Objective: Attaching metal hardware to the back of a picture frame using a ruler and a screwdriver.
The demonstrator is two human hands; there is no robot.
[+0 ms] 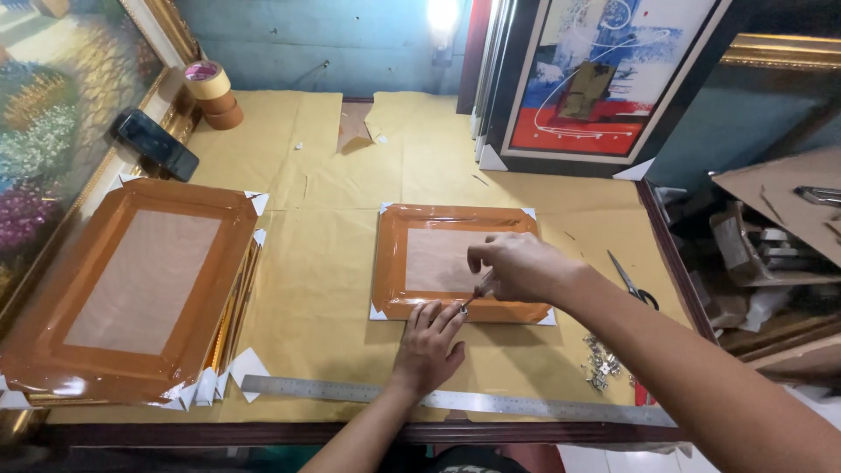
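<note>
My right hand (517,263) pinches a thin screwdriver (476,292) over the near edge of the small wrapped frame (455,263) lying mid-counter (333,263). My left hand (429,342), fingers extended, steadies that edge. I count two wrapped frames, one steel ruler (455,400), one pair of scissors (632,282).

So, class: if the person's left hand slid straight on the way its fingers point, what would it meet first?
The left hand points away from the person, fingertips already at the near edge of the wrapped orange frame. It would likely meet that edge first, just by the small tool the right hand holds.
</note>
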